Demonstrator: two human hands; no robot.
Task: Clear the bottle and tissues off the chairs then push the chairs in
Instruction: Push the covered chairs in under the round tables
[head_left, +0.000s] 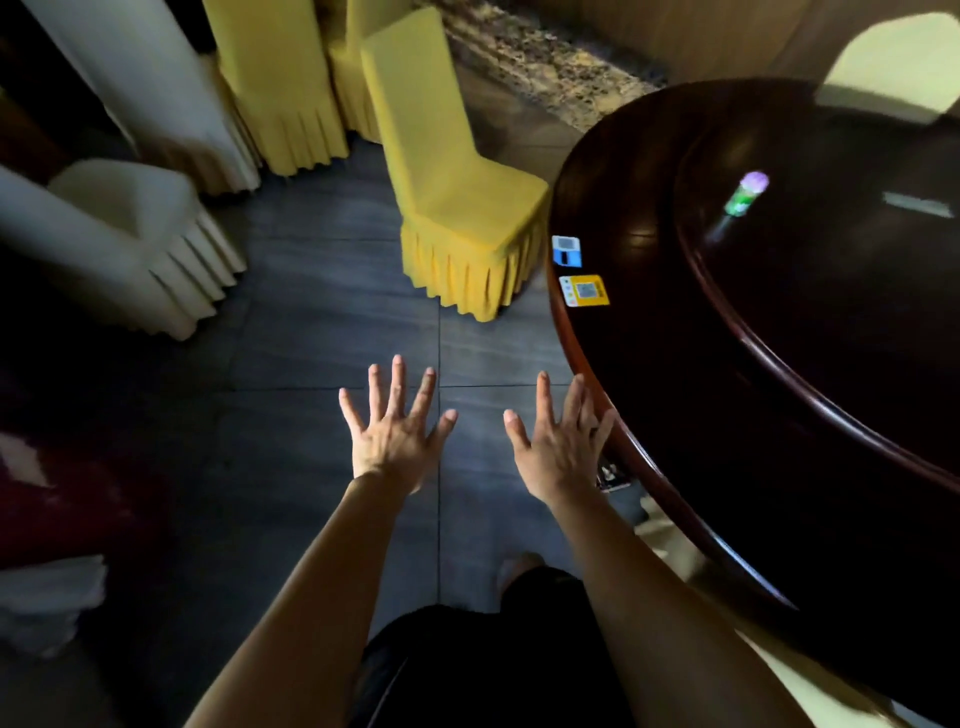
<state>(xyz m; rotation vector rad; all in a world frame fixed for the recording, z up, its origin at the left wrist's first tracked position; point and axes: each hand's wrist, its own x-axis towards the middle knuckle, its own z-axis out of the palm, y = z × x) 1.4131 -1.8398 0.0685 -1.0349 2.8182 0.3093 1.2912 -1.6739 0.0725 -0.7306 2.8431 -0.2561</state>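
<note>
Fingers (397, 384) on both hands are sticking out straight and wide apart, and they are holding nothing. I am holding my left hand (397, 441) and my right hand (558, 452) out over the dark grey tiled floor (311, 338), backs facing up. The right one is just beside the rim of the big round dark wooden table (649, 364). I cannot tell if it is touching the rim.

I am looking at the chair in the yellow cloth cover with a pleated skirt (457, 208). It is standing far from my hands, just beside the left edge of the table. Its seat is facing the table and is showing nothing on it. So I am thinking this chair is cleared and is ready to be pushed in. I am guessing that is why my hands are open and flat, since flat palms are good for pushing a chair back.

On the table, to the right, a small blurry thing with a purple top and green body (745, 195) is standing. It may be the bottle, put there to get it off a chair. I am not seeing any tissues.

On the left, a chair in a white cloth cover (130, 234) is standing well apart from the table. It may need pushing in too.
</note>
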